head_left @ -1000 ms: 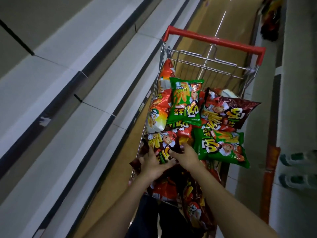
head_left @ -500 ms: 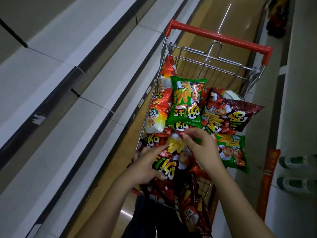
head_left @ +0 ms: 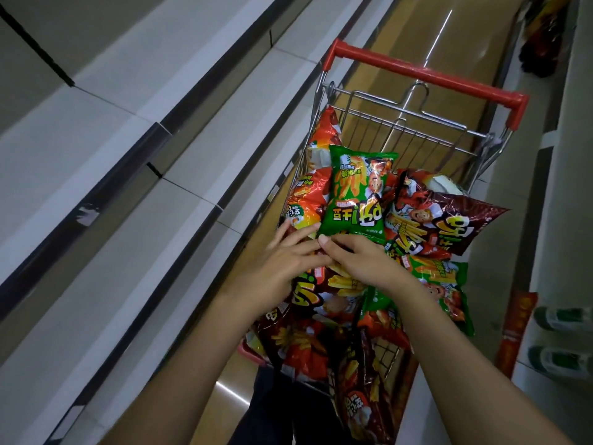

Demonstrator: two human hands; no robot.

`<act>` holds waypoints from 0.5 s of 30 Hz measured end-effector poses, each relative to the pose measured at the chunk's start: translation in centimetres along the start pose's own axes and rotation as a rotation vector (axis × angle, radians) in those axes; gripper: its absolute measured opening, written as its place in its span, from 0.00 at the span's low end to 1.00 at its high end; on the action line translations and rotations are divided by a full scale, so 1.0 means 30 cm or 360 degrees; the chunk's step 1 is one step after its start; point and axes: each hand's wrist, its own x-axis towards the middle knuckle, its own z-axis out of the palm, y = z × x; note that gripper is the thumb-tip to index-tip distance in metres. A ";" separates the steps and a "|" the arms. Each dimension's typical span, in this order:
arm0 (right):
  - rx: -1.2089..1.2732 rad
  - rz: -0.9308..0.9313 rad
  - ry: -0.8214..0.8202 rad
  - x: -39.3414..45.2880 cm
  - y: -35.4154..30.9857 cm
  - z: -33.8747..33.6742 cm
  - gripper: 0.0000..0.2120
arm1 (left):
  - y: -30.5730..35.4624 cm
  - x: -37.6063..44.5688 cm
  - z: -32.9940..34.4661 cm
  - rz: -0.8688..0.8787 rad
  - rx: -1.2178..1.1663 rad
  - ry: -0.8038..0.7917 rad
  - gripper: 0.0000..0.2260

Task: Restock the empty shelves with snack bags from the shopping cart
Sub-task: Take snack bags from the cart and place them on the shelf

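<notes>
A wire shopping cart [head_left: 405,127] with a red handle [head_left: 426,75] stands in front of me, piled with green, orange and dark red snack bags. A green snack bag [head_left: 356,194] lies on top of the pile. My right hand [head_left: 362,263] is at its near edge, with the thumb by the bag's corner and the fingers tucked under the edge. Beside it, my left hand [head_left: 288,258] rests with straight fingers on an orange snack bag [head_left: 308,200] and touches the green bag's corner. Empty grey shelves [head_left: 112,139] run along the left.
A dark red snack bag [head_left: 449,226] hangs over the cart's right side. Another green bag [head_left: 449,293] lies below it. The right shelving holds green-labelled bottles [head_left: 561,319] and a red package [head_left: 516,329]. The tan floor aisle [head_left: 401,36] stretches ahead.
Both hands moved forward over the pile, from the dark red bags at the near end to the green bag's near edge. The view shifted slightly.
</notes>
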 end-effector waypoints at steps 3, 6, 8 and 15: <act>-0.0112 0.0018 0.0055 -0.008 0.000 -0.017 0.23 | 0.032 -0.076 0.062 -0.0287 -0.0118 0.0638 0.38; 0.0551 0.0116 0.0260 -0.029 -0.009 -0.011 0.22 | 0.102 -0.109 0.053 -0.1127 -0.0770 0.1184 0.33; 0.1067 0.0300 0.0470 -0.042 -0.024 -0.005 0.15 | 0.131 -0.102 0.039 -0.1521 -0.1271 0.1331 0.35; 0.1794 0.0455 0.0459 -0.042 -0.109 -0.017 0.17 | 0.096 -0.080 0.048 -0.1149 -0.1896 0.0604 0.37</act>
